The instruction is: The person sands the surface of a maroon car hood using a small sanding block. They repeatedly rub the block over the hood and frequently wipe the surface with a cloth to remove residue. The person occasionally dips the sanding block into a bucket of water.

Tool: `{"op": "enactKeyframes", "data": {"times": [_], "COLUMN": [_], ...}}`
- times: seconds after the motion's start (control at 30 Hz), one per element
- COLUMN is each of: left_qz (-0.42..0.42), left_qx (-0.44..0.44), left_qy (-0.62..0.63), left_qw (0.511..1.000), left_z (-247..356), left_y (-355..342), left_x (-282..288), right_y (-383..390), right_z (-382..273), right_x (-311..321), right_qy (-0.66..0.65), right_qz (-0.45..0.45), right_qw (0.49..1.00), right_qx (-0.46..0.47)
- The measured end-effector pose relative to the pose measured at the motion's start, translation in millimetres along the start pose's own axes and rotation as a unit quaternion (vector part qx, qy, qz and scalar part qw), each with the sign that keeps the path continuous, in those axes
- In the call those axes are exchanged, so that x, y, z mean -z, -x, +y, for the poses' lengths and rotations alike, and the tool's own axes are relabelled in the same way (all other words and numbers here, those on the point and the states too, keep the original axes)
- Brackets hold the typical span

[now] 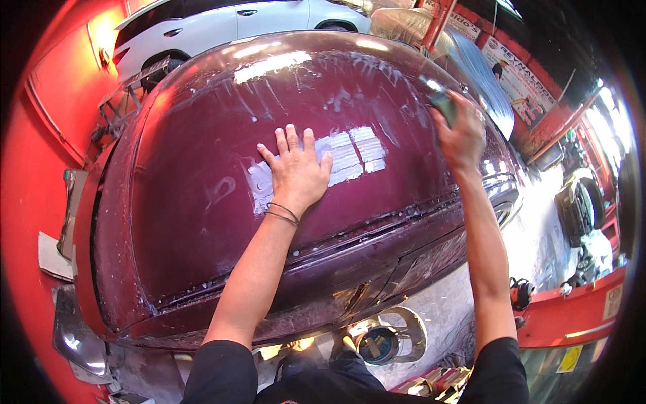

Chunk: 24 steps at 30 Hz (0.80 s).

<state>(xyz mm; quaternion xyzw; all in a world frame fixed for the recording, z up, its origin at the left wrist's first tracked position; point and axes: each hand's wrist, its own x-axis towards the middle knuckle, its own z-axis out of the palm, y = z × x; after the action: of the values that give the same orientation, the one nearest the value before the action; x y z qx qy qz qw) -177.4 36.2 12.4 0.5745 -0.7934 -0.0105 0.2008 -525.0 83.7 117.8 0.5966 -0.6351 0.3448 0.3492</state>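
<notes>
Green hand pad [443, 105] at the far right of a maroon car roof [202, 155], in the right hand [462, 138].

The step looks like rubbing down the panel, where pale smears [336, 101] lie on the paint; another stroke would call for keeping the pad flat, with even pressure near the curved edge. The right hand's grip is closed around the pad; the left hand's [299, 174] is spread wide, holding nothing, resting on the roof at a pale ribbed patch [344, 156], perhaps a reflection. Counted: two hands, one pad, one maroon roof, one patch split by a dark line; farther out, one white car [272, 21] behind and one round container [377, 346] below.
</notes>
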Motion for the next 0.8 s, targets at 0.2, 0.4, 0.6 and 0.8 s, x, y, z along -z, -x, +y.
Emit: {"op": "enactKeyframes", "data": {"times": [0.2, 0.4, 0.6, 0.8], "left_qz": [0.017, 0.015, 0.018, 0.014], "left_qx": [-0.002, 0.003, -0.003, -0.007], "left_qy": [0.008, 0.013, 0.023, 0.021], "left_qw": [1.0, 1.0, 1.0, 1.0], "left_z": [-2.1, 0.2, 0.7, 1.6], "left_y": [2.9, 2.2, 2.8, 2.1], "left_x": [-3.0, 0.6, 0.5, 5.3], "right_y": [31.3, 51.6, 47.6, 70.1], "right_z": [-93.7, -94.4, -90.8, -82.1], "right_x": [-95.7, -99.5, -84.7, -51.1], "right_qy": [-0.075, -0.05, -0.062, -0.169], "right_qz": [-0.118, -0.193, -0.219, -0.201], "right_qw": [0.99, 0.978, 0.974, 0.964], "right_qx": [0.035, -0.055, 0.007, 0.036]}}
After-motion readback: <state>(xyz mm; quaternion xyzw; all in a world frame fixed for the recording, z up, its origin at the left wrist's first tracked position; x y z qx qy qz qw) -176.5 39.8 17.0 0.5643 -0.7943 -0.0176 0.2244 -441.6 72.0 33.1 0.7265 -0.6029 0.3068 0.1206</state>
